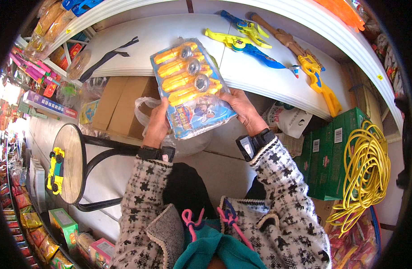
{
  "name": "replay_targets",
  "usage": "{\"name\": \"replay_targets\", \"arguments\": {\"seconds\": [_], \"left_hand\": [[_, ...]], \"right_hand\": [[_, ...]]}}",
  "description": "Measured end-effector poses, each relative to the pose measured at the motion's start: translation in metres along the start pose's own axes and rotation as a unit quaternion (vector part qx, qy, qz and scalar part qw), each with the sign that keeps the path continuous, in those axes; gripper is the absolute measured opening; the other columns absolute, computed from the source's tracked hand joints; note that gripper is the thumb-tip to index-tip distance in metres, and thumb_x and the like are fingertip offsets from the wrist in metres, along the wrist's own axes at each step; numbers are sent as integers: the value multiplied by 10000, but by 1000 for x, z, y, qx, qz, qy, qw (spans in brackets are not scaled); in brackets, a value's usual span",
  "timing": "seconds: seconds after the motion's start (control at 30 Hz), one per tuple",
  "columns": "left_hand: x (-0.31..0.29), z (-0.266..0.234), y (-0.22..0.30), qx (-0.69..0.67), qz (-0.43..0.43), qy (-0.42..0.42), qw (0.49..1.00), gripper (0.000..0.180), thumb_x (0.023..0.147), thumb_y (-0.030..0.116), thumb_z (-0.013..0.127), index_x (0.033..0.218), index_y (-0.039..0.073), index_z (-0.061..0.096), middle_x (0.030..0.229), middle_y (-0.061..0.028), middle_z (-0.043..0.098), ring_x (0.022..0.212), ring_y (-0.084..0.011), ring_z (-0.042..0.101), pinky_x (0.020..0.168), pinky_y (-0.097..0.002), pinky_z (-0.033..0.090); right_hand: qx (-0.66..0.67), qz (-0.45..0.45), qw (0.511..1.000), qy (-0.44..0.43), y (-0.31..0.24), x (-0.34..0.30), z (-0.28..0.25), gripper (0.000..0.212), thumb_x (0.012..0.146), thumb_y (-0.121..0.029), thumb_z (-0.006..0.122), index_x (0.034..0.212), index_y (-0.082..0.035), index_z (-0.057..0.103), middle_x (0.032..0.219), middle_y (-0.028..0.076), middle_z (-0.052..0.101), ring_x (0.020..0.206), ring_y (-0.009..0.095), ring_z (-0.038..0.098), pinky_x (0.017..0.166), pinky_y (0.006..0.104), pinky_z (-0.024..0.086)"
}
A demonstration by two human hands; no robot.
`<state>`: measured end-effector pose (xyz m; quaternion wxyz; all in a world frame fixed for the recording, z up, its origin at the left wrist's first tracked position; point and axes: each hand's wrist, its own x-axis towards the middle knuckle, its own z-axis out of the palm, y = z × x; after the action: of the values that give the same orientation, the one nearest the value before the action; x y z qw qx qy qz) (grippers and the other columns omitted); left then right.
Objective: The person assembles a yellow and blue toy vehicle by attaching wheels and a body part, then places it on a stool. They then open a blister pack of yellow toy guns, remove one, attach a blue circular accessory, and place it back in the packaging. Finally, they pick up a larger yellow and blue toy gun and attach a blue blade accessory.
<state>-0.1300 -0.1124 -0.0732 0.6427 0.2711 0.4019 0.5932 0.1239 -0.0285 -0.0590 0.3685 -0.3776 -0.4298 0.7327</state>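
Observation:
A blue-backed toy pack (195,87) is held up in front of the white shelf, tilted slightly. Under its transparent wrap lie several yellow plastic toys with round silvery parts. My left hand (156,123) grips the pack's lower left edge. At the lower right edge, the fingers of my right hand (243,107) are closed round it; some fingers of both hands are hidden behind the pack. Beyond it, the white shelf (143,33) carries a black strap (109,58), a yellow-and-blue toy (242,42) and a brown-and-yellow toy gun (311,67).
A round-topped stool (73,168) at left bears a yellow-green toy car (56,171). Below the shelf stand a cardboard box (120,103) and a white bag (287,119). Green boxes (327,152) and a coiled yellow cable (367,166) are at right. Packaged goods (37,233) line the lower left.

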Motion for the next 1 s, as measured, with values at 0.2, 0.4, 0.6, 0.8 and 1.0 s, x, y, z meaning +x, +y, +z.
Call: {"name": "replay_targets", "arguments": {"seconds": [0.2, 0.4, 0.6, 0.8, 1.0], "left_hand": [[-1, -9, 4, 46, -32, -77, 995, 467, 990, 282, 531, 1303, -59, 471, 1246, -147, 597, 1085, -215, 622, 929, -381, 527], [-1, -10, 4, 62, -29, -95, 993, 388, 960, 184, 597, 1248, -67, 528, 1206, -117, 615, 1041, -179, 622, 933, -353, 512], [1, -2, -5, 98, 14, -69, 993, 330, 955, 137, 591, 1221, -56, 557, 1166, -117, 639, 1004, -175, 646, 896, -367, 535], [13, 18, -16, 11, -4, 20, 1000, 330, 921, 99, 629, 1198, -65, 561, 1157, -141, 643, 989, -209, 658, 887, -377, 538], [29, 79, -52, -65, -14, 112, 992, 322, 901, 126, 668, 1168, -28, 575, 1106, -118, 659, 960, -206, 659, 837, -360, 540]], "right_hand": [[-2, 12, 1000, 2, 0, 0, -2, 458, 863, -152, 683, 1195, 135, 554, 1030, 148, 678, 824, 171, 680, 719, 270, 559], [2, 14, 1000, -8, -2, 1, -7, 481, 861, -182, 692, 1194, 136, 551, 1042, 161, 677, 845, 178, 681, 743, 271, 555], [7, 45, 999, -17, -1, 4, -14, 548, 869, -245, 697, 1232, 124, 519, 1077, 157, 661, 889, 182, 675, 778, 292, 559], [187, 6, 982, -18, -10, -13, -13, 746, 934, -554, 512, 1396, 12, 362, 1349, 133, 502, 1171, 208, 551, 930, 363, 503], [208, -38, 974, 83, 15, -61, 27, 609, 935, -429, 599, 1373, -58, 395, 1290, 82, 545, 1115, 193, 567, 895, 386, 518]]}}
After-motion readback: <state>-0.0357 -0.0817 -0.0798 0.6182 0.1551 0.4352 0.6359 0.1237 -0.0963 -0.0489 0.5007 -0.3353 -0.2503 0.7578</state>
